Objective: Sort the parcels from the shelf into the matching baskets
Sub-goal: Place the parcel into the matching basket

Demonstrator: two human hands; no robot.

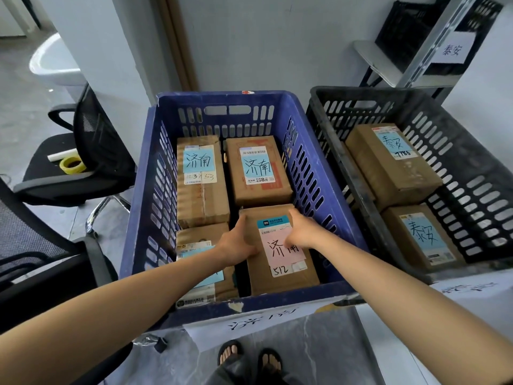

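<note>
Grey wall (249, 37); front-left parcel (200, 237) under forearm (166, 279).

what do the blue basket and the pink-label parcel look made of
Blue basket: seemingly moulded plastic, matte and scuffed, with slotted walls. Pink-label parcel: probably brown cardboard, dull finish, sharp folded edges, paper labels stuck on top.

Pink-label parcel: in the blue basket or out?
In. The pink-label parcel lies within the blue basket walls, below the rim, left hand and right hand gripping its sides. Resting on the bottom: cannot tell.
</note>
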